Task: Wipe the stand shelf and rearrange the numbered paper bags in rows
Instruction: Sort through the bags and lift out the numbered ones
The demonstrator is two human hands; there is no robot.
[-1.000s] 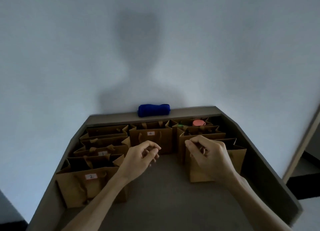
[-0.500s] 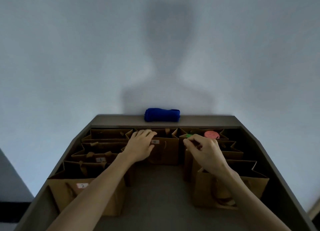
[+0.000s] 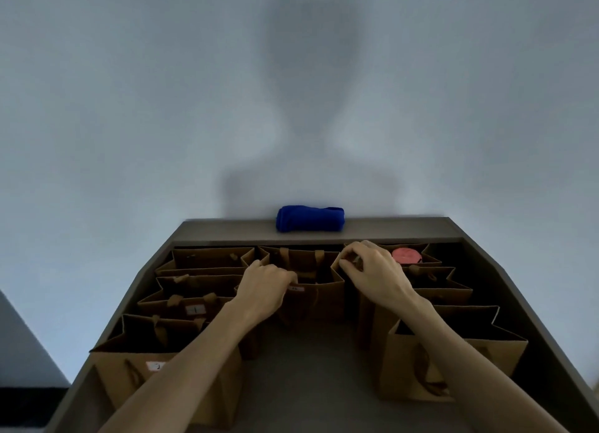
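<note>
Several brown paper bags stand on the grey stand shelf (image 3: 311, 377) in columns. The middle back bag (image 3: 321, 298), with a white number label, has my left hand (image 3: 264, 285) curled over its left rim and my right hand (image 3: 372, 273) pinching its right top corner. On the left, a bag labelled 1 (image 3: 191, 306) stands behind a front bag labelled 2 (image 3: 139, 374). More bags (image 3: 418, 367) stand on the right. A rolled blue cloth (image 3: 309, 219) lies on the shelf's back ledge.
A pink round thing (image 3: 406, 256) shows inside the back right bag. The shelf has raised side walls (image 3: 531, 306) and backs onto a pale wall bearing my shadow. A bare strip of shelf runs down the centre between the bag columns.
Both hands have reached further back. The left hand has closed over the middle bag's left rim and the right hand has moved onto its right corner.
</note>
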